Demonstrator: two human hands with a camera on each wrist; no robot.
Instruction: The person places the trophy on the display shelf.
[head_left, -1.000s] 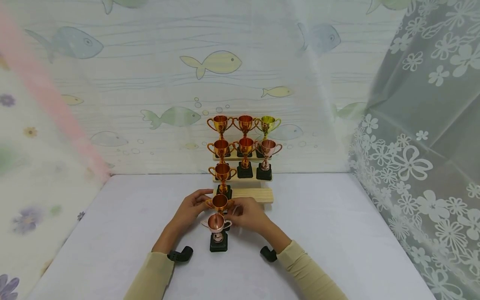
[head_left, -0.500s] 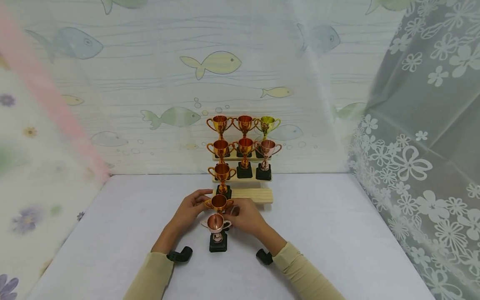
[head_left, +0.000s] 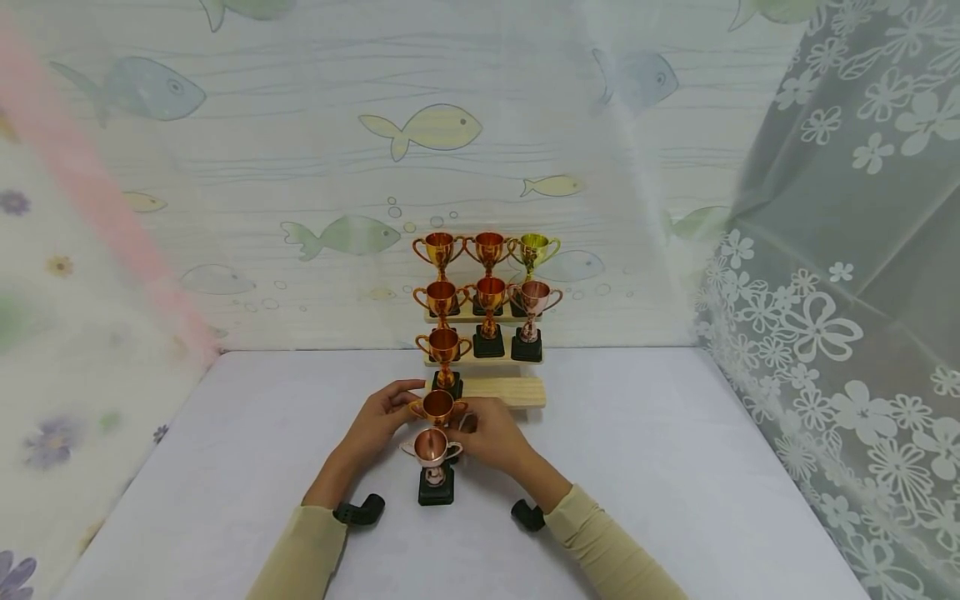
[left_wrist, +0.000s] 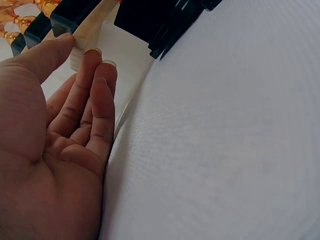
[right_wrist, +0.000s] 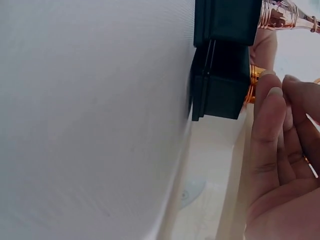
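A gold-orange trophy cup (head_left: 437,407) stands upright on the white table, at the foot of a stepped wooden rack (head_left: 510,390). My right hand (head_left: 491,433) pinches it by the stem above its black base (right_wrist: 222,82). On the other side, my left hand (head_left: 377,421) has its fingers loosely extended; in the left wrist view the thumb tip lies at a black base (left_wrist: 70,15) on the rack's lowest step. In front of the gold-orange trophy, a rose-pink trophy (head_left: 431,450) stands close, partly covering it.
The lowest step bears an orange trophy (head_left: 444,346) at its left end, with bare wood to the right. Above it, the middle step holds orange trophies and a pink one (head_left: 535,300); orange ones and a yellow-gold one (head_left: 534,250) fill the top step. Behind hangs a fish-patterned curtain (head_left: 300,125).
My right hand and forearm have shifted slightly left, closer in at the gold-orange trophy. The left hand and the trophies have stayed in place.
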